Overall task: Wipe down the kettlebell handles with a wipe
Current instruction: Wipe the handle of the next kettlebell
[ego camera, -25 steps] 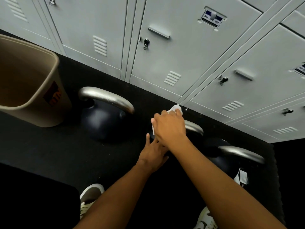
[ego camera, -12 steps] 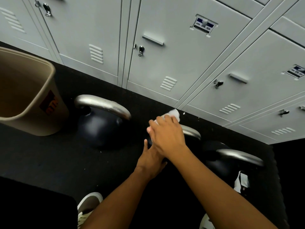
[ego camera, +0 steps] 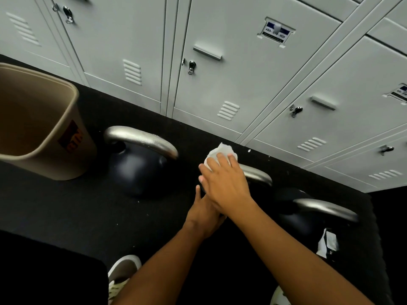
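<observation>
Nearest us, on the near side of the middle kettlebell, the toes of two pale shoes show on the black floor. Our left hand lies against the near side of that kettlebell with the thumb up. Its fingers are hidden under our right wrist, so we cannot tell whether they are curled. Our right hand crosses over it, fingers laid fairly straight on the bunched white wipe, pressing it onto the left end of the kettlebell's silver handle. Just right of the middle kettlebell stands a third kettlebell, with a white tag by it. To the left, apart, stands a larger kettlebell, and farther left a tan bin. Behind the middle kettlebell runs a row of grey lockers.
</observation>
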`<control>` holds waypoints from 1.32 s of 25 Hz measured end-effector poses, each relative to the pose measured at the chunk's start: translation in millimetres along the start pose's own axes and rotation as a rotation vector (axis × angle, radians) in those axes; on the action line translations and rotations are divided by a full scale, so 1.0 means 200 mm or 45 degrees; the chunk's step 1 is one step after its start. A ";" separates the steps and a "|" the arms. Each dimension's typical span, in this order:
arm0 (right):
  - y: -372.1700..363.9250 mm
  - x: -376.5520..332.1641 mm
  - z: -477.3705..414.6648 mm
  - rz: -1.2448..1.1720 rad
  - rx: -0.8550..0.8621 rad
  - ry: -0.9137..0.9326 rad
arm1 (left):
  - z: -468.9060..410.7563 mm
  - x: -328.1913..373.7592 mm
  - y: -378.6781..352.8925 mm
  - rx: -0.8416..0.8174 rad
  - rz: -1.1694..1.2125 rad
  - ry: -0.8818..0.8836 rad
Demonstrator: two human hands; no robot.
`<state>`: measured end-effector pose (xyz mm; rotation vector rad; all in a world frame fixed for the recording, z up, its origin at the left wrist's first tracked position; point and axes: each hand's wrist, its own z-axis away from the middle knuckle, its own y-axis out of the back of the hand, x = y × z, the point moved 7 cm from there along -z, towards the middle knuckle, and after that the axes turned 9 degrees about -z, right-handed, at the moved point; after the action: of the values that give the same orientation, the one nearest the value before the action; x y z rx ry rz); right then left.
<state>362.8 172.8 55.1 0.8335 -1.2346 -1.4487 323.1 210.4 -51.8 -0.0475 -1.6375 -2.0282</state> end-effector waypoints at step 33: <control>-0.01 -0.03 -0.11 0.135 -0.136 -0.072 | 0.06 0.00 0.07 0.058 0.236 0.081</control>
<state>385.1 173.1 47.0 0.6496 -1.2143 -1.4475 326.2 219.1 -35.6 -0.1133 -1.5787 -1.8344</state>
